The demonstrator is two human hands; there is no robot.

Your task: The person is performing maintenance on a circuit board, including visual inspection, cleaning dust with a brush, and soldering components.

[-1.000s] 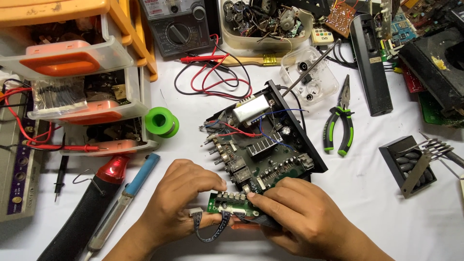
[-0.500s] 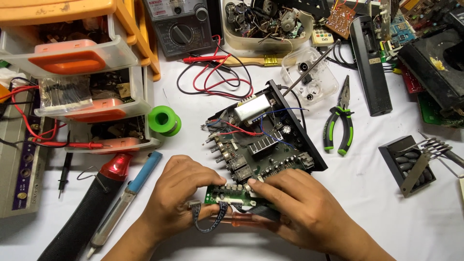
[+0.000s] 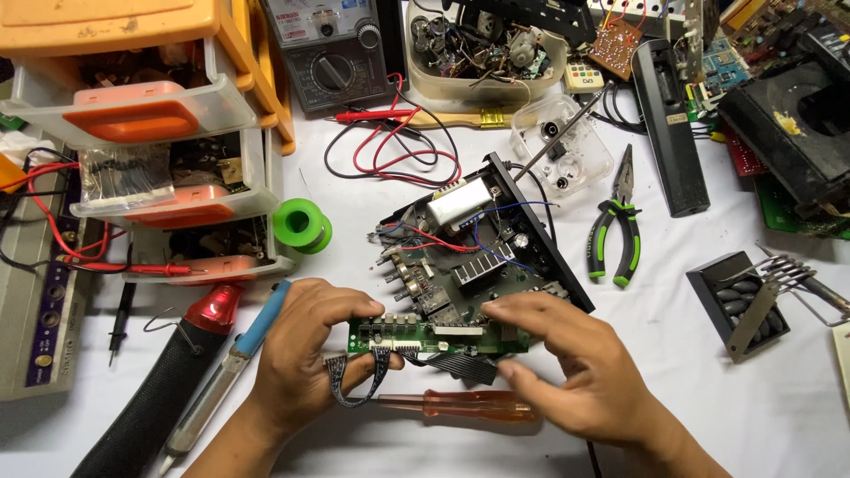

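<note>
Fingers of left hand (image 3: 305,354) and right hand (image 3: 567,363) pinching narrow green circuit board (image 3: 434,336) ends

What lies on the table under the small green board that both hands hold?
Under the green board lie an orange screwdriver and a flat grey ribbon cable. The right hand covers the screwdriver's right end; the left hand hides the board's left edge.

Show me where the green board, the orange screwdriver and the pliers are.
green board (image 3: 443,337), head view, on the strip's middle between the hands.
orange screwdriver (image 3: 474,405), head view, on its clear orange handle.
pliers (image 3: 603,239), head view, on the left green-and-black handle.
</note>
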